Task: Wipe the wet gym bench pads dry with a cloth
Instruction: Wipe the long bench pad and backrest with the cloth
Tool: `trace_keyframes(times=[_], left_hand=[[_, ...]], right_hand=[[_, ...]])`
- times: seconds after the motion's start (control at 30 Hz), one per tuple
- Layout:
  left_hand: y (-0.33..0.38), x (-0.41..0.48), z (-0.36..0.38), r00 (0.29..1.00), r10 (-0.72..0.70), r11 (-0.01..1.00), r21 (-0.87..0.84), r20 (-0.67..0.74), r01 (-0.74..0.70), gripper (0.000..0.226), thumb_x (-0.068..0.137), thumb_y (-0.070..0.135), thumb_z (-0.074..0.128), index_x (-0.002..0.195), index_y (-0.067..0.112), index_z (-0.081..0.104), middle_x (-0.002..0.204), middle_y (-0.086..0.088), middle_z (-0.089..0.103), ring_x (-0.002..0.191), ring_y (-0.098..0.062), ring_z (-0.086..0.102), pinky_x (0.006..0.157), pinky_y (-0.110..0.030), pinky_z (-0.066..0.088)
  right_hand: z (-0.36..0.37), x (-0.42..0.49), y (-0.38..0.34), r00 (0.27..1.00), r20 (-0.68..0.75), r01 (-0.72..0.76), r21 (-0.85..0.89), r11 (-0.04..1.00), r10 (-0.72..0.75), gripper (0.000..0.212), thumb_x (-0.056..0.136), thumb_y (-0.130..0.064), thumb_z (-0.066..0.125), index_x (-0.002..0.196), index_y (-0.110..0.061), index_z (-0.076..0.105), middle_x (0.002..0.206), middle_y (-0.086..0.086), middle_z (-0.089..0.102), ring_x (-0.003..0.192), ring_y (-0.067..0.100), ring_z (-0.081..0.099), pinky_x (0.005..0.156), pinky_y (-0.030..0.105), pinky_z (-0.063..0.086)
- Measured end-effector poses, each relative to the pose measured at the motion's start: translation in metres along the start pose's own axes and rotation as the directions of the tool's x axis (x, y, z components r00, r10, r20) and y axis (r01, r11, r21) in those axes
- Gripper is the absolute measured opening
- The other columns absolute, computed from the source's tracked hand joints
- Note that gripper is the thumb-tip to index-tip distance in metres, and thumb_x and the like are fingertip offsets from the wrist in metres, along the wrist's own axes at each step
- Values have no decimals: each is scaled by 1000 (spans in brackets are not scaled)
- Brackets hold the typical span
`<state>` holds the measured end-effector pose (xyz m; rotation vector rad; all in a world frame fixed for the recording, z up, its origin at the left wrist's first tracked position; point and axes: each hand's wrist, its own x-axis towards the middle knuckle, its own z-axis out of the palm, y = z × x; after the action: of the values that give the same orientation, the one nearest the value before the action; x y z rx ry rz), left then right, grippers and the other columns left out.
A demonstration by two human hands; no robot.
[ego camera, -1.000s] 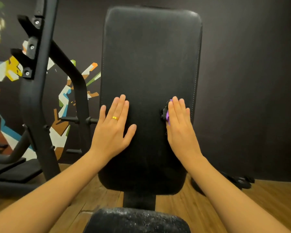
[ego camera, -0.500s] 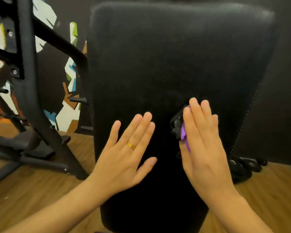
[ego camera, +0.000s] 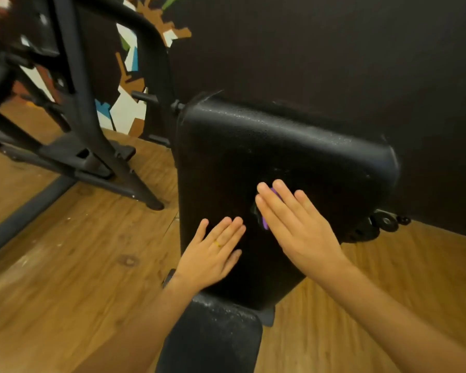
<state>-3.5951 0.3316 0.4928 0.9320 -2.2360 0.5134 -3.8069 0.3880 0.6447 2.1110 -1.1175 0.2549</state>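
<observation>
Nearest, the black seat pad point(ego camera: 213, 337) is speckled with water droplets. Just above it the left hand point(ego camera: 213, 254), wearing a gold ring point(ego camera: 217, 244), lies flat with straight fingers on the back pad point(ego camera: 307, 157), holding nothing. Beside it the right hand point(ego camera: 293, 224), fingers straight too, presses a purple-and-dark cloth point(ego camera: 265, 224) against the pad's middle. Droplets glisten along the pad's upper edge. Farther off a black rack frame point(ego camera: 92, 117) stands on the wooden floor point(ego camera: 65, 251), and weight plates point(ego camera: 385, 223) lie by the dark wall point(ego camera: 334, 49).
</observation>
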Motion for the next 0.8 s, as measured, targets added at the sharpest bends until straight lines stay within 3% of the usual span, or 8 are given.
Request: trace_keyframes(times=[0.13, 0.2, 0.37, 0.47, 0.53, 0.6, 0.7, 0.8], left_hand=[[25, 2, -9, 982, -167, 982, -77, 83, 173, 66, 101, 35, 40, 157, 14, 12, 170, 2, -5, 155, -22, 11, 119, -55, 18], [35, 1, -14, 967, -224, 967, -99, 120, 236, 66, 102, 36, 40, 157, 14, 11, 169, 2, -5, 155, -22, 7, 120, -55, 18], [54, 2, -14, 924, -338, 918, -152, 179, 366, 77, 103, 51, 38, 161, 18, -1, 169, 3, -12, 157, -22, -4, 123, -51, 6], [69, 5, -15, 881, -425, 864, -198, 206, 463, 80, 103, 58, 32, 161, 22, -11, 169, 3, -15, 156, -23, -6, 124, -52, 6], [79, 9, -16, 847, -478, 820, -229, 231, 525, 82, 103, 58, 32, 160, 21, -13, 169, 1, -16, 156, -25, -7, 123, -54, 8], [90, 15, -17, 808, -532, 763, -271, 252, 587, 82, 104, 56, 34, 160, 20, -14, 169, 0, -17, 156, -26, -9, 123, -53, 7], [109, 26, -22, 731, -624, 630, -376, 276, 679, 77, 106, 53, 32, 159, 21, -14, 168, 2, -19, 155, -26, -14, 124, -54, 5], [134, 59, -32, 547, -791, 339, -549, 273, 764, 69, 108, 47, 29, 157, 26, -15, 166, 11, -23, 154, -17, -20, 124, -51, -2]], right_hand=[[-21, -24, 23, 999, 34, -20, -17, 1000, 21, 65, 96, 2, 32, 158, -6, 18, 167, 13, 10, 156, 30, 1, 127, 44, -1], [-28, -33, 34, 999, 45, -4, -10, 1000, 5, 63, 96, 2, 32, 157, -5, 17, 166, 13, 9, 156, 30, 0, 127, 43, -2], [-39, 67, 15, 993, 54, 103, -6, 995, -103, 59, 102, -3, -3, 158, -2, 17, 166, 17, 16, 154, 34, 6, 126, 46, 1], [-48, 96, 17, 988, 54, 145, -49, 988, -142, 63, 97, -2, 3, 158, -2, 15, 167, 17, 14, 155, 34, 8, 124, 46, -1], [-56, 69, 38, 982, 85, 173, -62, 983, -168, 63, 96, 1, 19, 158, -3, 18, 167, 17, 13, 155, 34, 6, 125, 46, -2], [-68, 30, 64, 980, 96, 181, -52, 982, -176, 71, 90, 6, 44, 158, -2, 23, 167, 16, 15, 154, 35, 9, 126, 45, -1], [-80, 9, 84, 971, 139, 204, -51, 978, -196, 79, 84, 8, 58, 156, -1, 27, 166, 16, 19, 154, 34, 12, 126, 43, -2], [-80, 45, 69, 935, 201, 309, -50, 950, -293, 73, 88, 0, 52, 156, -1, 27, 166, 18, 18, 154, 34, 9, 126, 46, 0]])
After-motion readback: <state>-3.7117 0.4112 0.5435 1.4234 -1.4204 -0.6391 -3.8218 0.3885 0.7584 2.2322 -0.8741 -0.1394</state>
